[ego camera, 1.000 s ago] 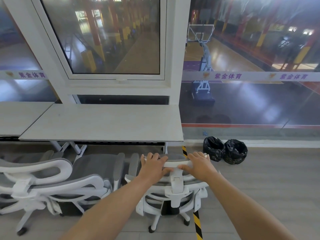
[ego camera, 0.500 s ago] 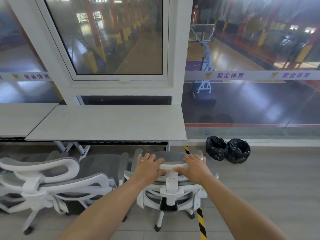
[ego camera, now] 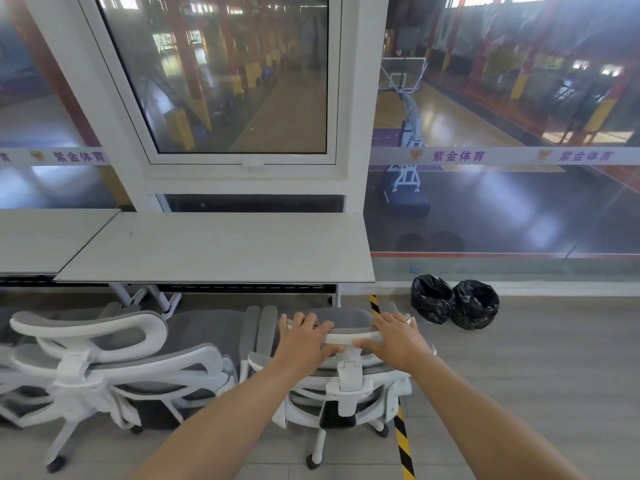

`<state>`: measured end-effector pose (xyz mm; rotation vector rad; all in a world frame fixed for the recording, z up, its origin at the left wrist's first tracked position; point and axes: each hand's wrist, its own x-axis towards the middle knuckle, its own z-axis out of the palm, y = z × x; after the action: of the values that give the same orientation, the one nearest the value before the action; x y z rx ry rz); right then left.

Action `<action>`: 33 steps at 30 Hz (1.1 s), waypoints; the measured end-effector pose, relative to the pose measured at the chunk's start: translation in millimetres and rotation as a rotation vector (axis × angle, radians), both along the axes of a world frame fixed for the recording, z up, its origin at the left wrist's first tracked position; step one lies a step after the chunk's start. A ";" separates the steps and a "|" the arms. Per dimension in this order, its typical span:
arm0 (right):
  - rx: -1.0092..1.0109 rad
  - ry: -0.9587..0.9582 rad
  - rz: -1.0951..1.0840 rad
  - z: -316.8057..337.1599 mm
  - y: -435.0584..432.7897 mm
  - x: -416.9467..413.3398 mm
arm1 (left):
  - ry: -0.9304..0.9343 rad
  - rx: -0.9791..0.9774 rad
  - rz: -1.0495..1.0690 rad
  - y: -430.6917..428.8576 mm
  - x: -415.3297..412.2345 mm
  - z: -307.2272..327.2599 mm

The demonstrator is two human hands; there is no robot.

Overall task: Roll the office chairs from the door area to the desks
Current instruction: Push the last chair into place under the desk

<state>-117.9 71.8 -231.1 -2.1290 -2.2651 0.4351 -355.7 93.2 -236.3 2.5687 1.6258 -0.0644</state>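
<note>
Grip: left hand (ego camera: pixel 304 336) and right hand (ego camera: pixel 394 337) clamped over headrest (ego camera: pixel 348 323) of white office chair (ego camera: pixel 348 386). Castered, likely rolls light; headrest may flex, so push evenly.

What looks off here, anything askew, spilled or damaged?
No spill or damage visible. The left chair sits turned at an angle to the desk, while the held chair, gripped by the left hand and right hand, stands square to it. The held chair also sits over the yellow-black floor tape.
</note>
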 end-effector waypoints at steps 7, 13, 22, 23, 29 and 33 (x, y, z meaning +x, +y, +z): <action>-0.001 -0.023 -0.012 1.4 -5.6 4.0 | -0.013 -0.010 -0.005 -1.6 6.3 1.3; 0.005 -0.027 -0.010 2.3 -9.6 9.1 | -0.021 -0.002 -0.009 -5.7 11.5 0.2; 0.022 -0.030 0.004 -2.2 -12.6 11.3 | -0.012 -0.011 0.000 -10.6 11.2 -4.9; 0.023 -0.022 0.003 -3.8 -12.9 9.9 | -0.009 -0.009 -0.002 -10.3 9.5 -5.6; 0.015 -0.002 -0.007 -9.2 -11.4 4.3 | 0.010 0.009 -0.014 -8.2 4.1 -2.0; 0.008 -0.013 -0.012 -7.4 -12.0 1.2 | 0.009 0.007 -0.013 -8.4 1.8 -2.9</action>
<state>-116.8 59.7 -238.5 -2.1467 -2.2550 0.4124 -353.9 84.8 -239.2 2.5879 1.6158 -0.0705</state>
